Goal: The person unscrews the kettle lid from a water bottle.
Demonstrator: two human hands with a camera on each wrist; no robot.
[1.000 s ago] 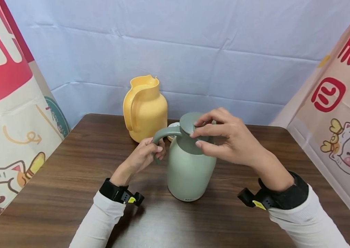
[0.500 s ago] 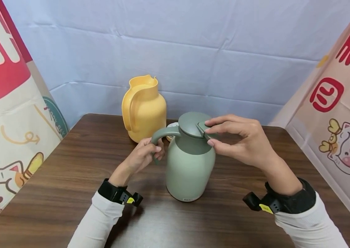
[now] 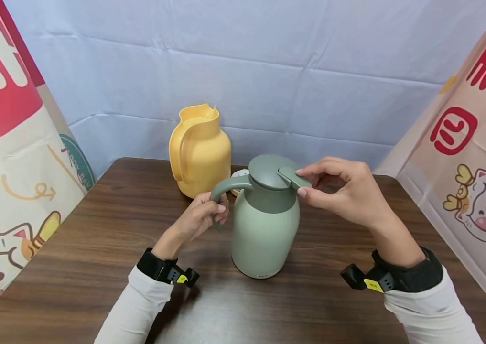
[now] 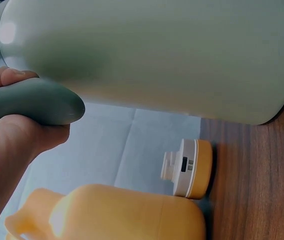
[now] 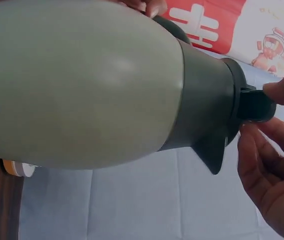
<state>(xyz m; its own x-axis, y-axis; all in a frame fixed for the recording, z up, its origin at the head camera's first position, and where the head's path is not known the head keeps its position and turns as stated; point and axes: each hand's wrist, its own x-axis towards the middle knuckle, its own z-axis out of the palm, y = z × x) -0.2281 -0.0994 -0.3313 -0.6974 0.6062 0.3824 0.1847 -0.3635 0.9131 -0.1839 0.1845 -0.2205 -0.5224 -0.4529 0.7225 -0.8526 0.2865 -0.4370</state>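
Note:
A pale green thermal jug stands upright on the table, with a darker green collar and round lid. My left hand grips its handle, the fingers wrapped around the lower end. On the lid, a raised lever tab is pinched between the thumb and fingers of my right hand. The right wrist view shows the tab sticking out from the lid between thumb and fingers, with the pointed spout below it.
A yellow jug with an open top stands behind, to the left. Beside it on the table sits a white-and-yellow stopper, mostly hidden in the head view by the green jug. A pale blue cloth hangs behind.
My right hand has shifted to the right from over the lid's middle, and its fingers have closed on the tab, which now stands raised. My left hand stays on the handle.

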